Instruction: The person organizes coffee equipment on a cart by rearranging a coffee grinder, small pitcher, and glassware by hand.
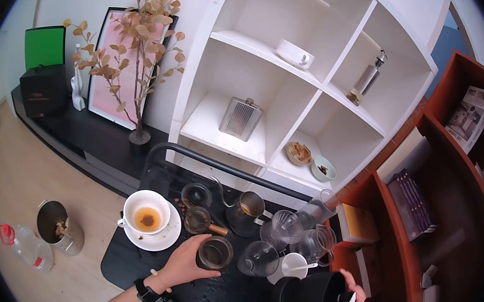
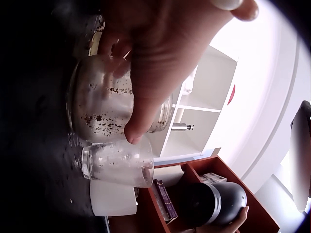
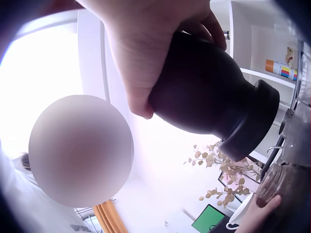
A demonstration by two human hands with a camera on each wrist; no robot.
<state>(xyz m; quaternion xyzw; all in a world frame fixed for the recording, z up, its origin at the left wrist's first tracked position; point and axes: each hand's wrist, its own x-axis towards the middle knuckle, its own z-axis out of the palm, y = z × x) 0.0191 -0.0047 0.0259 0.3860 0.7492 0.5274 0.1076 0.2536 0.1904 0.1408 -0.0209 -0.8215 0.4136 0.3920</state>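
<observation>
My left hand (image 1: 184,265) grips a clear glass jar (image 1: 215,253) at the front of the black table; in the left wrist view dark specks cling inside the jar (image 2: 102,104). My right hand (image 1: 354,295) holds a black rounded vessel (image 1: 320,295) at the table's right, off the surface. In the right wrist view the thumb and fingers wrap round the vessel's wide body (image 3: 199,87), which is tilted, its collared end toward the table. Between the hands stand a glass vessel (image 1: 257,259) and a white cup (image 1: 293,266) with a spoon in it.
A white cup (image 1: 137,207) with brown liquid sits on a saucer (image 1: 166,237) at the left. A steel kettle (image 1: 246,210), a wood-handled glass piece (image 1: 197,220) and several glass vessels stand behind. On the floor are a bottle (image 1: 30,247) and a metal bin (image 1: 74,237).
</observation>
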